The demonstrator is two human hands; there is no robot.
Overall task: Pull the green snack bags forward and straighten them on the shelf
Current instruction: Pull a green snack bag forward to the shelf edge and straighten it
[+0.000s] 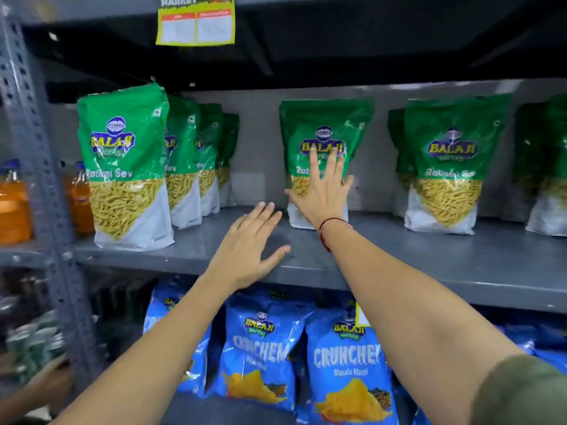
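Note:
Green Ratlami Sev snack bags stand upright on the grey shelf [399,259]. At the left a front bag [125,167] stands near the shelf's edge with a row of several bags [196,161] behind it. A middle bag [325,133] stands deeper in, and a right bag [451,164] stands with another behind it. My right hand [322,191] lies flat with spread fingers against the front of the middle bag. Over the bare shelf just left of that bag, my left hand [248,246] hovers with its fingers apart, holding nothing.
Blue Crunchem bags [346,363] fill the shelf below. Orange bottles [79,200] stand in the bay to the left, behind a perforated steel upright [40,154]. A yellow price tag [196,23] hangs from the shelf above. More green bags [549,167] stand at the far right.

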